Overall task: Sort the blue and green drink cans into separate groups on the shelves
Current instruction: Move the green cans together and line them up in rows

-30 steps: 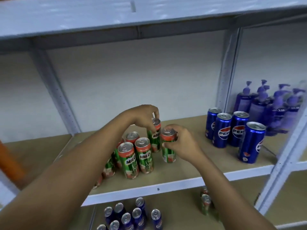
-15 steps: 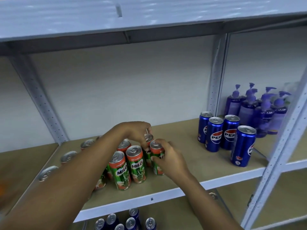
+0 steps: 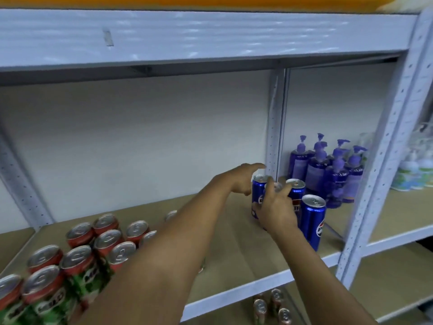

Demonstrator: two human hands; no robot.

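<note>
Several green Milo cans [image 3: 79, 259] with red tops stand grouped at the left of the wooden shelf [image 3: 234, 245]. Blue Pepsi cans stand at the shelf's right end: one at the back left [image 3: 258, 182], one at the back right [image 3: 296, 186], one in front [image 3: 312, 221]. My left hand [image 3: 243, 179] hovers beside the back left blue can, with the index finger straight. My right hand [image 3: 276, 207] covers another blue can, its fingers curled round the can's silver top. That can's body is hidden behind the hand.
Purple pump bottles [image 3: 316, 167] stand behind the blue cans in the adjoining bay. A perforated grey upright [image 3: 384, 160] rises at the right, with pale bottles [image 3: 417, 174] beyond it. More cans [image 3: 271, 306] stand on the shelf below. The shelf above hangs low overhead.
Both hands have left the green cans and moved right to the blue cans. The view has swung right and closer, so the green cans now sit at the lower left.
</note>
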